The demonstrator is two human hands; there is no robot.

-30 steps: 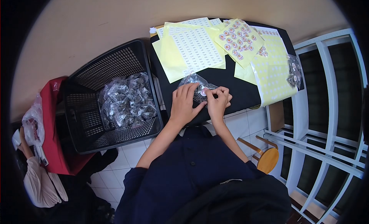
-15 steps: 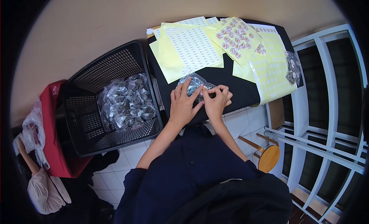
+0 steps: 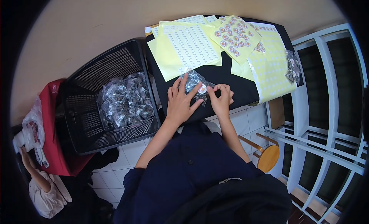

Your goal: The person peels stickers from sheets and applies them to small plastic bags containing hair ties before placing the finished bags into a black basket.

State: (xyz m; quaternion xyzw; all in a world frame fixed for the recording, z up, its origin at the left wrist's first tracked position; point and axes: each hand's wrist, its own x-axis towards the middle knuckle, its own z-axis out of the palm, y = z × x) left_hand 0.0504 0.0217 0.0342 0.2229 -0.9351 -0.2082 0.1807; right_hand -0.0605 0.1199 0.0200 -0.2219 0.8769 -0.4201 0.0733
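Small transparent plastic bag with dark contents [image 3: 194, 79] lies on the black-covered counter [image 3: 242, 89], round white-edged label [image 3: 203, 89] on its face; left hand [image 3: 178, 104] has fingers spread apart, laid over the bag's left side; right hand [image 3: 223, 101] at the bag's right edge, thumb and forefinger curled close, cannot tell whether film is pinched between them; beyond the bag, yellow-backed sheet of small printed labels [image 3: 192, 47]; beyond it to the right, yellow sheet of round stickers [image 3: 231, 38]; left of the bag, black plastic mesh basket [image 3: 109, 61] with heaped transparent bags [image 3: 127, 101]; bag likely light, soft, slippery, contents apt to shift if pressed; best held by loose film at its margin, off the label
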